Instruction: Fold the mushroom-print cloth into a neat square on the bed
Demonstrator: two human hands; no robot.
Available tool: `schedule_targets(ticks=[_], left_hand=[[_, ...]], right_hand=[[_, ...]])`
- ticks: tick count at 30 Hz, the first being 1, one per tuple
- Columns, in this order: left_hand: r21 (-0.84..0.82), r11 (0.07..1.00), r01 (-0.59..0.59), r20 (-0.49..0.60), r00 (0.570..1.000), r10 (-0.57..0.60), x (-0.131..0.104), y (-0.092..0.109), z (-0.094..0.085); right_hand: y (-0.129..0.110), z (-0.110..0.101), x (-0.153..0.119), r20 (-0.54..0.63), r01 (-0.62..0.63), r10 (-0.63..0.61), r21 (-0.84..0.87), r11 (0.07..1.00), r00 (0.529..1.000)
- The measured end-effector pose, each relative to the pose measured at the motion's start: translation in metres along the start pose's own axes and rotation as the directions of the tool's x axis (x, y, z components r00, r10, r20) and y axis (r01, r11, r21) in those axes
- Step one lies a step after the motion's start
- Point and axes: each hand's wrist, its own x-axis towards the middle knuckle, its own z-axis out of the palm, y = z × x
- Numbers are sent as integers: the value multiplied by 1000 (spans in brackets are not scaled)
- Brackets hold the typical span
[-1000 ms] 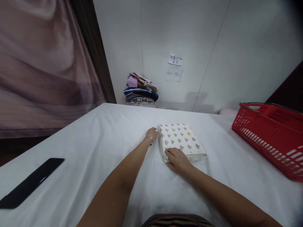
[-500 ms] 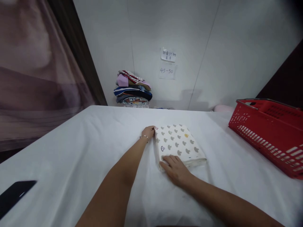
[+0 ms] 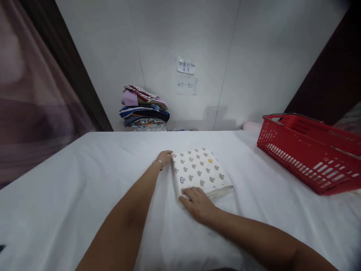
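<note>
A folded white cloth [image 3: 201,169] printed with grey mushroom shapes, plus a few coloured ones, lies flat in a thick square. Beside its far left corner is my left hand [image 3: 165,156], wearing a bracelet, with its fingers stretched towards the corner and seemingly touching the edge. My right hand [image 3: 199,205] rests on the near left corner, fingers lying apart on top and the thumb close to the edge. Loose layers show along the cloth's near side.
The cloth sits on a table with a white cover [image 3: 118,158]. A red plastic basket [image 3: 296,150] stands at the right. Behind the table's far edge rises a stack of folded fabrics [image 3: 145,109]. Paper signs [image 3: 186,84] hang on the wall, and a curtain [image 3: 36,98] hangs at the left.
The view has turned right, shifting everything leftward; the dark object at lower left is nearly out of frame. My left fingers have straightened at the corner. My right hand stays on the cloth.
</note>
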Motion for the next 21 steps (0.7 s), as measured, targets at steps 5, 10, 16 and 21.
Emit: schedule_targets(ticks=[5,10,16,21], left_hand=[[88,986,-142,-9,990,143,-21,26,2],[419,839,-347,150,938,312,-50,41,37],[532,773,-345,216,938,270,-57,41,49],[591,741,-318,217,948,234,-60,42,46]], right_hand=[[-3,0,2,3,-2,2,-20,1000,1000],[-6,-19,-6,27,29,-31,55,998,999],[57,-60,25,104,-251,229,326,911,968],[148,-42,66,211,-536,515,52,843,831]])
